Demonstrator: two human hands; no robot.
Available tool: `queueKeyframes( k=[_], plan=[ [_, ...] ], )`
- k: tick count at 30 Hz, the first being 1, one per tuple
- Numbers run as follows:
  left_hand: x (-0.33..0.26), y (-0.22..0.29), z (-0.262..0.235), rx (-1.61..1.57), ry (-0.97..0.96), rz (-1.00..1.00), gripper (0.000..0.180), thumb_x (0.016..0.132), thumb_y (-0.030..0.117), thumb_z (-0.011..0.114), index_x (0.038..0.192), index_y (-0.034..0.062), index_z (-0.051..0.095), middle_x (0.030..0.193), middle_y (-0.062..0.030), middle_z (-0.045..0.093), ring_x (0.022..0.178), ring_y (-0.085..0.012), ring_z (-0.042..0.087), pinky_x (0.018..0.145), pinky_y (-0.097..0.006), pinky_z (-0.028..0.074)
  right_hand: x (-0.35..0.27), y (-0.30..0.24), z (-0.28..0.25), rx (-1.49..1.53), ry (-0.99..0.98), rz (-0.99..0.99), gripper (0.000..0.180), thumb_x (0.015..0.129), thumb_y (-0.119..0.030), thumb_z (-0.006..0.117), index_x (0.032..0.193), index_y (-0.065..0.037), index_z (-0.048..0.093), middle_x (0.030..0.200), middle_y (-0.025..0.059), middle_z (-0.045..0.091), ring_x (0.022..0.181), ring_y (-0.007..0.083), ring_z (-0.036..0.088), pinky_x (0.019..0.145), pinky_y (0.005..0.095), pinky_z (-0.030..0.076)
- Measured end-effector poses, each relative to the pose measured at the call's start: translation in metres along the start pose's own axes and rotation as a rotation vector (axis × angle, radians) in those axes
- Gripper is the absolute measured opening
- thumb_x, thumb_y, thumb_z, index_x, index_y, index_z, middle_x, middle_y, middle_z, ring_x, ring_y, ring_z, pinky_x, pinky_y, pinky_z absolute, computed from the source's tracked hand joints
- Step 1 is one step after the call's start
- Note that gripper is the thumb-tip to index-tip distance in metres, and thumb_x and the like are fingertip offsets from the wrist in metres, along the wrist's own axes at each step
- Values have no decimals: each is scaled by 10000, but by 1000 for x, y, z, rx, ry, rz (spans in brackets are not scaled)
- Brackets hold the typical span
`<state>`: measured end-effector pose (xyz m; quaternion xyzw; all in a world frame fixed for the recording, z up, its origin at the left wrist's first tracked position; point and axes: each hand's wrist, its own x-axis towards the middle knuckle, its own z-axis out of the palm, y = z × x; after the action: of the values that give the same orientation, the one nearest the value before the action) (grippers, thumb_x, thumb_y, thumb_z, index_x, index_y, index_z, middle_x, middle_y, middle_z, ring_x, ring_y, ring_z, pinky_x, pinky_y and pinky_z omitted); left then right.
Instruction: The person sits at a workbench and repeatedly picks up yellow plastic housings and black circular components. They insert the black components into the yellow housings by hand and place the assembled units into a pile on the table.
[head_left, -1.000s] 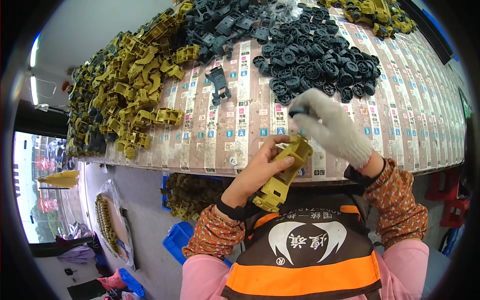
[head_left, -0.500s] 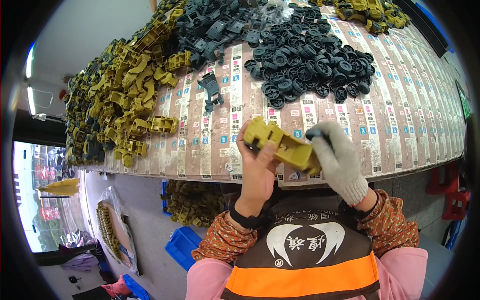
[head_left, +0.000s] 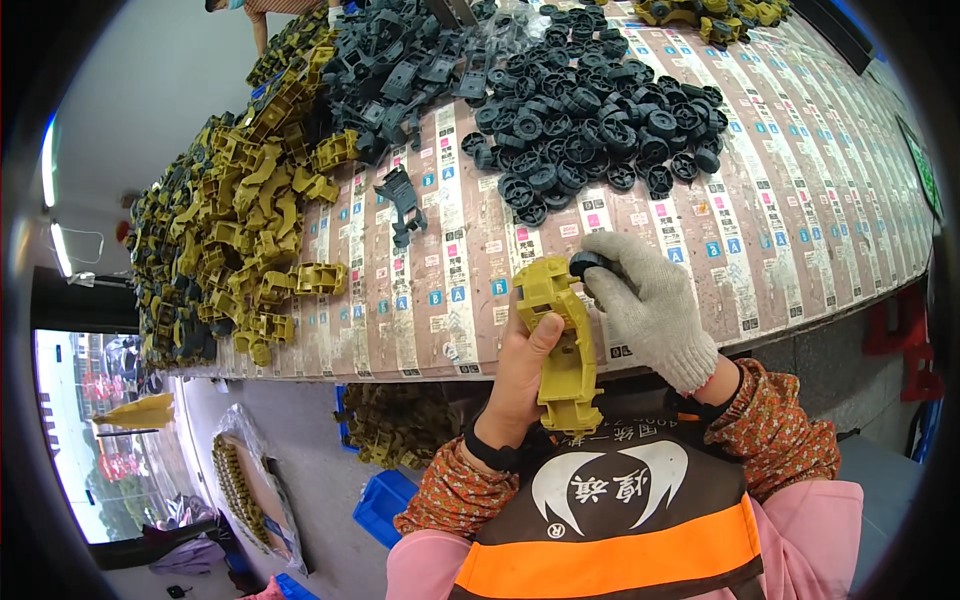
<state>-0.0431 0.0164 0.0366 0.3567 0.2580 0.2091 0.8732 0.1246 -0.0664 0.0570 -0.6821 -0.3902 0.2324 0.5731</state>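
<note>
My bare left hand (head_left: 522, 365) is wrapped round a yellow plastic toy vehicle body (head_left: 572, 372). The body is held above the table's near edge, its long side pointing toward me and its thumb-side hollow facing up. In a white knitted glove, my right hand (head_left: 655, 315) pinches a small black toy wheel (head_left: 588, 263) between thumb and fingers. That wheel is at the right side of the body's far end; whether it sits on an axle there is hidden by the fingers. Beyond my hands, one dark chassis piece (head_left: 402, 203) lies alone on the table (head_left: 790, 230).
A heap of black wheels (head_left: 600, 125) lies straight ahead. Dark chassis parts (head_left: 390, 80) are piled behind, yellow bodies (head_left: 240, 225) at the left, more yellow pieces (head_left: 715, 18) far right. Below stand a blue bin (head_left: 385, 508) and red stools (head_left: 900, 340). Another person (head_left: 280, 8) is at the far left.
The yellow body has swung from slanting sideways to pointing lengthwise toward me. My right hand has moved left and the wheel now meets its far end. A person has come into view at the top left.
</note>
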Motion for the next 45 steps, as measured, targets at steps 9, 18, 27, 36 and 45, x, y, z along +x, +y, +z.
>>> queueKeyframes(
  k=[9,18,27,36,45],
  plan=[
    [8,-11,-4,246,38,140,758,1019,203,734,1613,146,266,1391,-83,554,1221,-188,589,1043,-365,521,-9,-3,-2,-13,-74,28,341,964,-87,656,1290,11,654,1021,200,734,901,280,751,810,371,586],
    [8,-9,-2,506,-110,217,839,1021,175,719,1623,163,136,1416,-120,511,1258,-208,558,1084,-364,464,-10,-8,-15,-268,-162,-136,330,891,12,624,1219,18,656,979,231,708,904,380,738,758,391,567],
    [20,-8,1,571,-164,168,823,996,145,744,1617,152,204,1407,-115,523,1247,-197,562,1072,-356,478,18,-9,-41,-217,-335,156,269,878,-94,585,1110,-4,687,892,247,709,823,462,706,747,497,564],
    [23,7,-4,106,117,91,587,1028,277,722,1506,131,415,1260,-51,624,1087,-175,662,896,-355,601,99,34,-87,-1049,46,32,261,950,-302,676,1028,-53,676,1076,187,709,989,410,699,837,510,562],
    [24,17,-12,-40,207,267,404,1083,442,602,1318,113,585,1080,-18,678,926,-124,688,757,-285,588,51,3,-60,-391,-200,-58,201,897,-114,717,1080,-53,662,943,166,718,882,341,727,783,426,571]
  ],
)
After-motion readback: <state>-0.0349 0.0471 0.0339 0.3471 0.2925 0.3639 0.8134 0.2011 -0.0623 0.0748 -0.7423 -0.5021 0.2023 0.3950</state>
